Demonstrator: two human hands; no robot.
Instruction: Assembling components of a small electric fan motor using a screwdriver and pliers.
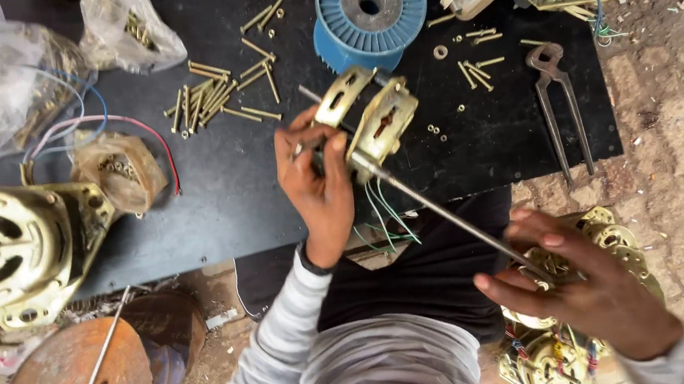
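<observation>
Left hand (318, 188) gripping a brass-coloured motor housing (368, 117) held over the dark desk (215, 197) below a blue spool (370, 11), while the right hand (593, 284) closes its fingers around a long metal rod (455, 218) entering the housing.

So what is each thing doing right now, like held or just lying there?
Left hand: gripping the motor.
Small brass motor: held up, rod through it.
Long rod: slanted, held.
Right hand: holding the rod's end.
Pincers: lying shut.
Blue spool: lying flat.
Bolts: scattered loose.
</observation>
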